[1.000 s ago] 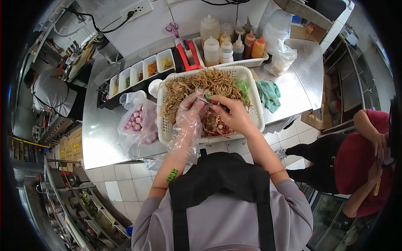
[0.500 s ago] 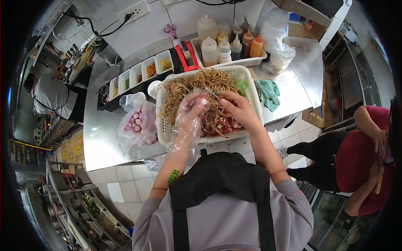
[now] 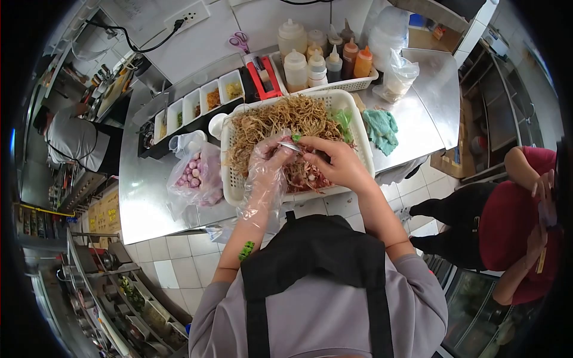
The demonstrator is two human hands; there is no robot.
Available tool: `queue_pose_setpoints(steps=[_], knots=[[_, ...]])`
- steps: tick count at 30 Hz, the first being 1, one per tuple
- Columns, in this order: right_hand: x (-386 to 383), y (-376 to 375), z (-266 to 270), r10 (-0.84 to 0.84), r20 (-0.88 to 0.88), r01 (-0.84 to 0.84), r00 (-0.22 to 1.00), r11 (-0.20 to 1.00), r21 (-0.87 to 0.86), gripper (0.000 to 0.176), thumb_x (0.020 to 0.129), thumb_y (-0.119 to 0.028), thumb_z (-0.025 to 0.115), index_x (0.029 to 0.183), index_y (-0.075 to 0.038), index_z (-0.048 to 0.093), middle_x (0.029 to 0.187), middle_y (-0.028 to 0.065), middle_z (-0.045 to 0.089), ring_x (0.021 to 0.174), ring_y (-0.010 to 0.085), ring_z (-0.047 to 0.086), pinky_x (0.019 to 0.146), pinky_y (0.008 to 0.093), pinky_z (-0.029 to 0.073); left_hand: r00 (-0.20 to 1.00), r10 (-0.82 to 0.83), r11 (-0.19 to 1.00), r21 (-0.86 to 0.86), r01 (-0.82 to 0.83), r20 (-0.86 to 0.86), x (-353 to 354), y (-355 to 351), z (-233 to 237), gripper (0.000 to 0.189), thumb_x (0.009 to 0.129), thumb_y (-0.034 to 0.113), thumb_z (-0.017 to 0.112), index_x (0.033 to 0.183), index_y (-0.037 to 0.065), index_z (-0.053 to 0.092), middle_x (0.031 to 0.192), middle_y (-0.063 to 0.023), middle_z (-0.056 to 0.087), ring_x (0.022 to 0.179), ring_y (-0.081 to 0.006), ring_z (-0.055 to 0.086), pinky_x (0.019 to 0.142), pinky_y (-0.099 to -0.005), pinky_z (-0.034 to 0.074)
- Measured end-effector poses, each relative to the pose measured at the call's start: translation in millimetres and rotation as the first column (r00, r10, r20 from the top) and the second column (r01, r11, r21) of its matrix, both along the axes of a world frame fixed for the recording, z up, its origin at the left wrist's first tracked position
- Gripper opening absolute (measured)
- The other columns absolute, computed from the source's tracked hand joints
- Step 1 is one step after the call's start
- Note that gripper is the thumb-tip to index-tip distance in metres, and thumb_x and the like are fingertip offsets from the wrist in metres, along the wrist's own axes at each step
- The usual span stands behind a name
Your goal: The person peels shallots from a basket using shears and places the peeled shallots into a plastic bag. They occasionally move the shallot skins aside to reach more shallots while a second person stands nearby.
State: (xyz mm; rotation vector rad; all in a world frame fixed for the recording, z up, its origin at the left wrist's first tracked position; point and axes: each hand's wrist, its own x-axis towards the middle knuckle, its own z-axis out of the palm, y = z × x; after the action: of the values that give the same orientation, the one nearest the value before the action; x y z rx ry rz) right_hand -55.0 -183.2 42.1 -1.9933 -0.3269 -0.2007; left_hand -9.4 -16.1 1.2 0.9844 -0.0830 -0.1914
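My left hand [image 3: 270, 156], in a clear plastic glove, is closed around a shallot that its fingers mostly hide. My right hand [image 3: 334, 160] is bare and pinches a small knife [image 3: 291, 146], whose blade lies against the left fingertips. Both hands are above a white basket [image 3: 229, 186]. Dry brown roots [image 3: 277, 116] fill its far part, and reddish peelings [image 3: 310, 179] lie nearer to me. A green plastic piece [image 3: 341, 119] sits at the basket's right. Left of the basket is a plastic bag of peeled shallots [image 3: 192, 173].
Squeeze bottles [image 3: 295, 70] stand in a rack behind the basket. A black holder carries white condiment trays [image 3: 212, 97]. To the right are a green cloth [image 3: 381, 130] and a bag of white contents [image 3: 399, 77]. One person [image 3: 516, 230] stands at right, another [image 3: 77, 137] at far left.
My right hand has shifted slightly left, bringing the knife blade over the left fingertips. The shallot seen between the left fingers is now mostly covered.
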Motion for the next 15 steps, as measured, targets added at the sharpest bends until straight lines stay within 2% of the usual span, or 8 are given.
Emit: queue_pose_setpoints(steps=[1, 5, 8, 10, 11, 12, 13, 15], knots=[[-1, 1, 2, -0.007, -0.063, 0.005, 0.998, 0.999, -0.032, 0.033, 0.086, -0.015, 0.063, 0.116, -0.004, 0.057, 0.1, 0.016, 0.065, 0.087, 0.0266, 0.063, 0.078, 0.0333, 0.047, 1.0, -0.011, 1.0, 0.028, 0.01, 0.025, 1, 1, -1, 0.029, 0.081, 0.002, 0.065, 0.109, 0.001, 0.058, 0.1, -0.0082, 0.062, 0.084, -0.0138, 0.06, 0.072, -0.0265, 0.052], [0, 6, 0, -0.055, -0.023, 0.054, 0.998, 0.998, -0.043, 0.029, 0.086, -0.014, 0.062, 0.114, -0.005, 0.058, 0.097, 0.0172, 0.065, 0.084, 0.0275, 0.064, 0.076, 0.0331, 0.048, 0.996, -0.056, 0.988, 0.146, 0.044, 0.074, 1, 5, 2, 0.029, 0.081, 0.005, 0.065, 0.109, 0.0, 0.059, 0.099, -0.0078, 0.061, 0.083, -0.0132, 0.059, 0.073, -0.0269, 0.051], [6, 6, -16, -0.058, -0.034, 0.057, 0.998, 0.998, -0.039, 0.027, 0.089, -0.014, 0.059, 0.113, -0.003, 0.058, 0.099, 0.0129, 0.066, 0.083, 0.0248, 0.064, 0.078, 0.0326, 0.048, 0.995, -0.067, 0.988, 0.141, 0.055, 0.078, 1, 5, 0, 0.031, 0.081, 0.006, 0.066, 0.111, 0.0, 0.059, 0.098, -0.007, 0.062, 0.082, -0.0127, 0.058, 0.073, -0.0272, 0.05], [13, 7, -30, 0.015, 0.007, -0.016, 1.0, 0.96, 0.28, 0.028, 0.092, -0.016, 0.056, 0.117, -0.003, 0.055, 0.087, 0.0059, 0.063, 0.07, 0.0163, 0.06, 0.063, 0.0278, 0.048, 0.998, -0.042, 0.992, 0.124, 0.035, 0.053, -2, -1, 7, 0.032, 0.081, 0.005, 0.064, 0.112, -0.001, 0.058, 0.095, -0.0063, 0.061, 0.08, -0.0123, 0.057, 0.074, -0.0268, 0.049], [14, 2, -34, 0.014, 0.01, -0.016, 1.0, 0.96, 0.28, 0.028, 0.092, -0.016, 0.056, 0.117, -0.003, 0.055, 0.087, 0.0059, 0.063, 0.07, 0.0163, 0.06, 0.063, 0.0278, 0.048, 1.0, -0.015, 0.994, 0.106, 0.012, 0.026, -3, -3, 12, 0.032, 0.081, 0.004, 0.062, 0.112, -0.002, 0.056, 0.091, -0.0056, 0.061, 0.077, -0.012, 0.055, 0.075, -0.0263, 0.047], [14, -3, -32, 0.174, -0.208, -0.049, 0.963, 0.867, 0.496, 0.029, 0.093, -0.017, 0.054, 0.119, -0.004, 0.053, 0.081, 0.0022, 0.057, 0.064, 0.0112, 0.054, 0.055, 0.0238, 0.043, 1.0, -0.015, 0.994, 0.106, 0.012, 0.028, -3, -2, 14, 0.032, 0.081, 0.004, 0.062, 0.112, -0.002, 0.056, 0.091, -0.0056, 0.061, 0.077, -0.012, 0.055, 0.075, -0.0263, 0.047], [13, -7, -29, 0.367, -0.368, -0.017, 0.854, 0.728, 0.685, 0.03, 0.094, -0.017, 0.053, 0.122, -0.005, 0.051, 0.075, -0.0014, 0.052, 0.058, 0.006, 0.047, 0.048, 0.0198, 0.038, 0.998, -0.065, 0.995, 0.078, 0.063, 0.023, -3, -1, 17, 0.033, 0.082, 0.004, 0.062, 0.113, -0.002, 0.056, 0.094, -0.006, 0.061, 0.081, -0.0124, 0.056, 0.076, -0.0256, 0.047], [10, -8, -20, 0.433, -0.378, -0.007, 0.818, 0.666, 0.746, 0.03, 0.094, -0.018, 0.052, 0.123, -0.007, 0.051, 0.072, -0.0025, 0.048, 0.055, 0.0041, 0.042, 0.045, 0.018, 0.032, 0.993, -0.114, 0.992, 0.049, 0.113, 0.02, -6, -1, 25, 0.034, 0.082, 0.004, 0.062, 0.114, -0.002, 0.056, 0.097, -0.0063, 0.061, 0.085, -0.0128, 0.057, 0.078, -0.0249, 0.047]])
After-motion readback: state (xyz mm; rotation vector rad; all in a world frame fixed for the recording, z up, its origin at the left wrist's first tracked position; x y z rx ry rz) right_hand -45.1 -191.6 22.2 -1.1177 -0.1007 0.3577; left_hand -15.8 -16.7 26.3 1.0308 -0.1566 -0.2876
